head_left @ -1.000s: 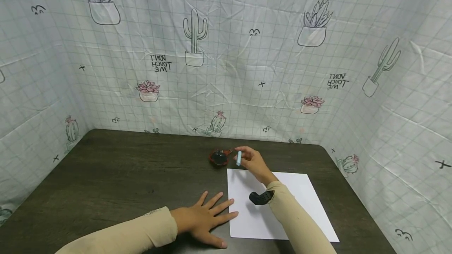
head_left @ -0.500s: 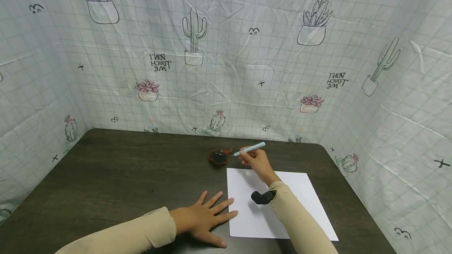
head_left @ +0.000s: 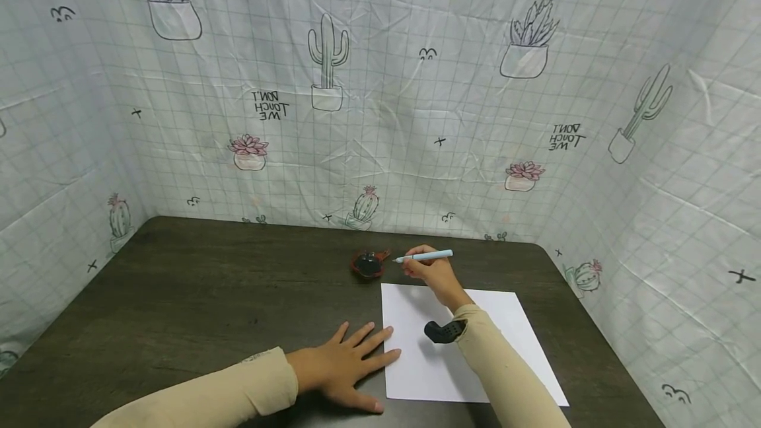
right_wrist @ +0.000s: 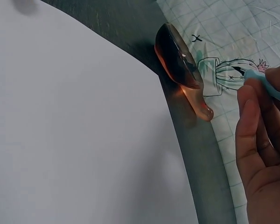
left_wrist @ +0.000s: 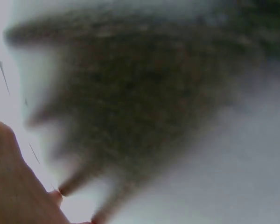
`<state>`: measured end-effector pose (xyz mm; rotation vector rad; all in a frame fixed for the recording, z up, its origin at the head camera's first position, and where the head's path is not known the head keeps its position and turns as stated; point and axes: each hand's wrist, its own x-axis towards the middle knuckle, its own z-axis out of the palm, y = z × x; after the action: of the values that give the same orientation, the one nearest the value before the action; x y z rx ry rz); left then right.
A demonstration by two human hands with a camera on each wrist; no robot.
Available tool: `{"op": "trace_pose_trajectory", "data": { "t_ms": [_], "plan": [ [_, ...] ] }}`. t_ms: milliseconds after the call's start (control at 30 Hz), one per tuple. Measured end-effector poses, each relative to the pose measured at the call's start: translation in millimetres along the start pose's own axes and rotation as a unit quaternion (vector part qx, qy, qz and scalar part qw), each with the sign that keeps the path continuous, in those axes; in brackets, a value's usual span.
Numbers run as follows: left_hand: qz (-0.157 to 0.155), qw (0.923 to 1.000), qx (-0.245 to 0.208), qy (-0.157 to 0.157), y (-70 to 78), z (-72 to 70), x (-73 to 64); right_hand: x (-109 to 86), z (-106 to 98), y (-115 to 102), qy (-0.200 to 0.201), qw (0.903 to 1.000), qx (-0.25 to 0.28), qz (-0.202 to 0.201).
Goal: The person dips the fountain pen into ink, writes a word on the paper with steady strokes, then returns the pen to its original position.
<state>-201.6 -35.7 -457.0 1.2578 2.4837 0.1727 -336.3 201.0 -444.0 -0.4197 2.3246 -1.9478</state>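
My right hand pinches a light blue pen between thumb and fingers above the table, near the far left corner of the paper. The pen lies almost level, its bare dark tip pointing left. In the right wrist view the thumb and fingertips close around the pen. Just left of the tip sits an amber, see-through dish-like piece with a short handle and a dark middle. My left hand rests palm down with fingers spread, two fingertips on the left edge of the white paper.
The dark wooden table runs back to a cactus-print cloth that hangs behind it and along both sides. A black wrist-worn device hangs over the paper at the right wrist. The left wrist view is mostly blurred.
In the right hand the pen has swung from nearly upright, through a slant, to almost level, tip leftward. That hand shifted slightly right. The left hand has stayed in place.
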Motion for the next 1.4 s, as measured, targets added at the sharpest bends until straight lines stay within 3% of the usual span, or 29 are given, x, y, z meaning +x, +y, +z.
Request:
{"op": "trace_pose_trajectory", "data": {
  "t_ms": [200, 400, 667, 1200, 1400],
  "plan": [
    [-0.012, 0.9991, 0.023, 0.035, -0.3, 8.1, 13.9, -4.5, 4, -15, -0.019, 0.9995, -0.025, -0.003],
    [-0.024, 0.9995, 0.013, 0.014, 5.4, 4.9, 20.0, -1.6, 8, -15, -0.034, 0.9986, -0.040, 0.005],
    [-0.025, 0.9996, 0.014, 0.001, 6.2, 2.4, 19.2, 14.9, 11, 13, -0.007, 0.9951, -0.099, 0.006],
    [-0.020, 0.9995, 0.023, 0.008, 8.6, -2.9, 15.1, 26.1, 18, 17, -0.011, 0.9893, -0.146, 0.000],
    [-0.022, 0.9995, 0.024, 0.005, 10.0, -5.9, 12.4, 29.1, 22, 18, -0.026, 0.9897, -0.141, -0.002]
  ]
}}
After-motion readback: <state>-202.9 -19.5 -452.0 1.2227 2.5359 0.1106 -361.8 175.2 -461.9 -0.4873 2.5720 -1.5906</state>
